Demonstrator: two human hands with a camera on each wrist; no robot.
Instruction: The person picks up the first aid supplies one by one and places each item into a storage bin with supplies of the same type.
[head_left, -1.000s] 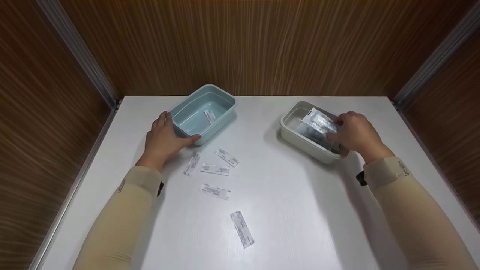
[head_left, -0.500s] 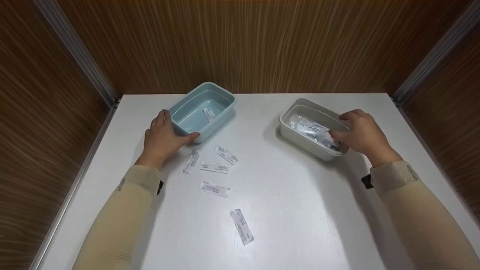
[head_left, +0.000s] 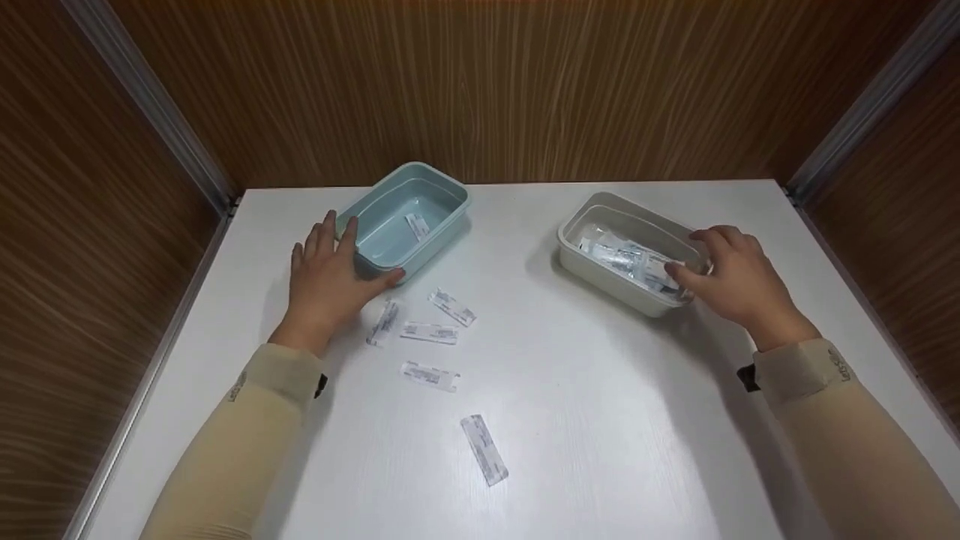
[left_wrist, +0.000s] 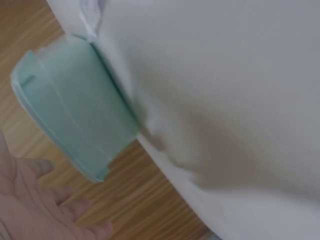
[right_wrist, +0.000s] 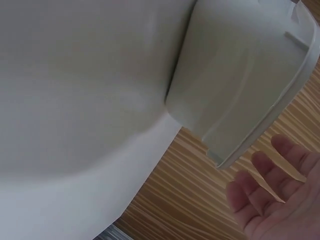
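Holds the left hand (head_left: 322, 281) beside the near left end of a light blue-green rectangular plastic tub (head_left: 442, 238), with fingers straight and apart, and with the thumb at the near corner. Shows wood grain between those fingers and the tub in the left wrist view; cannot tell from the head view about contact at the thumb.

Holds the right hand (head_left: 739, 281) at the near right end of a pale grey rectangular plastic tub (head_left: 607, 283), with fingers slightly bent and apart, and with the thumb over the rim. Shows a gap between fingertips and rim in the right wrist view; cannot tell whether to call the thumb touching.

Contains, just left of the right thumb, a heap of clear and white flat packets (head_left: 626, 259), overlapping too much to count. Contains, ahead and right of the left hand, inside the blue-green tub, one small white printed packet (head_left: 417, 226).

Shows, right of the left hand and closer to the body, five white printed strip packets (head_left: 430, 333) lying apart, with the nearest to the body well away from the left hand. Wears beige sleeves (head_left: 232, 427) behind both hands. Spreads out below both hands as a white table (head_left: 570, 450); rises beyond them as brown wood-grain panels (head_left: 480, 90).
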